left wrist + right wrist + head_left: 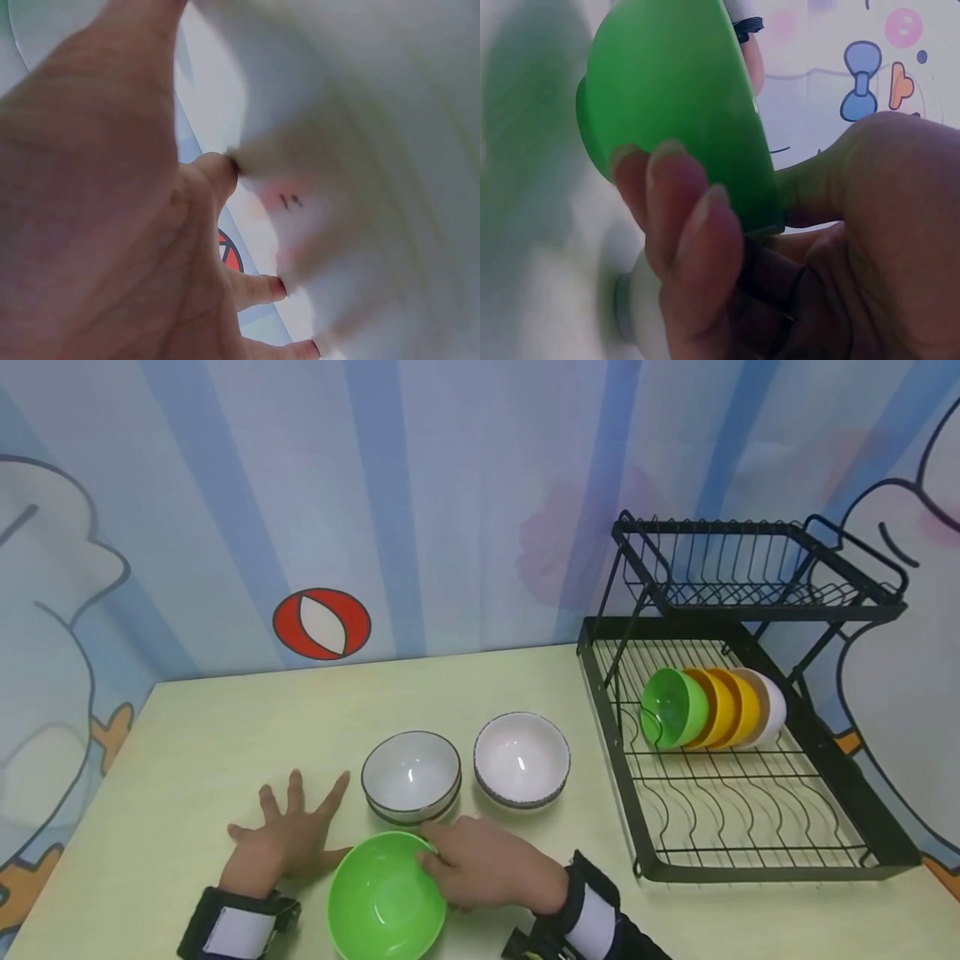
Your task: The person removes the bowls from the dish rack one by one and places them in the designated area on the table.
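A green bowl (pixel 387 902) is at the front of the table, its hollow facing up in the head view. My right hand (pixel 487 864) pinches its right rim, thumb over the inside and fingers against the outer wall, as the right wrist view shows on the bowl's outside (pixel 667 90). Left of the bowl, my left hand (pixel 281 847) has its fingers spread, fingertips on the tabletop; its thumb reaches toward the bowl's left rim. Just behind the green bowl stand two stacked white bowls with dark rims (pixel 411 772). A single white bowl (pixel 521 760) stands right of that stack.
A black two-tier dish rack (pixel 765 872) occupies the table's right side. On its lower tier, a green bowl (pixel 667 710), two yellow bowls (pixel 720 710) and a white bowl (pixel 776 714) stand on edge in a row. A patterned curtain (pixel 480 510) hangs behind the table.
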A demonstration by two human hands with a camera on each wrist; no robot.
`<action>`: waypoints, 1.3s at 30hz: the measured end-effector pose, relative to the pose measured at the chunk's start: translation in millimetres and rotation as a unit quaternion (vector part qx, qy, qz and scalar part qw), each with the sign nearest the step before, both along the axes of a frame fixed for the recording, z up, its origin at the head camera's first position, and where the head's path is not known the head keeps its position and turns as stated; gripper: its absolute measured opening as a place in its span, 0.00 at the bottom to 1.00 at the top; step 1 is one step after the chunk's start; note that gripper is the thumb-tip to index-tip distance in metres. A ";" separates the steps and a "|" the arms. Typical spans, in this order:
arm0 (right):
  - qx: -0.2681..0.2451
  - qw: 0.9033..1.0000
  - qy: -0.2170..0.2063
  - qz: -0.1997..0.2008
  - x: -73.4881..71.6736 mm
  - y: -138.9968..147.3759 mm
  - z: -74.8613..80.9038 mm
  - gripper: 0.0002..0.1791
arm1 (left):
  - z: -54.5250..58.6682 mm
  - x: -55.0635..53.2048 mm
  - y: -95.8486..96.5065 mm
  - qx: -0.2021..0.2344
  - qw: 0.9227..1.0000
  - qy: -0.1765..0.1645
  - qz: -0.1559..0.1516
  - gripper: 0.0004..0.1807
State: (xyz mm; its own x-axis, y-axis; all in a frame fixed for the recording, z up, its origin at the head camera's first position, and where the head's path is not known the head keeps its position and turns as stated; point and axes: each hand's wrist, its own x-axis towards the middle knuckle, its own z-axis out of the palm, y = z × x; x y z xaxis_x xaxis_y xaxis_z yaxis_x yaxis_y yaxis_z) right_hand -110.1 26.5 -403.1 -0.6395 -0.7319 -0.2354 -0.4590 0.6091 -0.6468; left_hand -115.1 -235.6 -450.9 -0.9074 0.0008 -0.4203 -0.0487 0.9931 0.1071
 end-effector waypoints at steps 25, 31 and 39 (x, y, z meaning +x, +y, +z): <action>0.023 0.999 -0.026 0.010 -3.4 -4.9 -18.8 0.12 | 0.8 -0.3 0.6 0.003 1.000 -0.006 0.010 0.60; 0.026 0.999 -0.028 0.012 -5.5 -2.6 -14.3 0.17 | -0.2 -0.4 0.4 0.002 1.000 -0.005 0.009 0.60; 0.025 1.000 0.010 -0.002 -6.8 6.0 -3.0 0.20 | -3.9 -0.4 -0.4 0.004 1.000 0.001 0.009 0.61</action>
State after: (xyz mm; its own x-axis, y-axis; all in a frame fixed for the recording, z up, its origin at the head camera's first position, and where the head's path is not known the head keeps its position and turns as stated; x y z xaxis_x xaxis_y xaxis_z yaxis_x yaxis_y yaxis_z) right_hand -117.0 32.5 -406.1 -0.6470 -0.7171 -0.2592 -0.4696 0.6425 -0.6055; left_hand -115.6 -236.1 -454.8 -0.9082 -0.0127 -0.4182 -0.0669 0.9911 0.1151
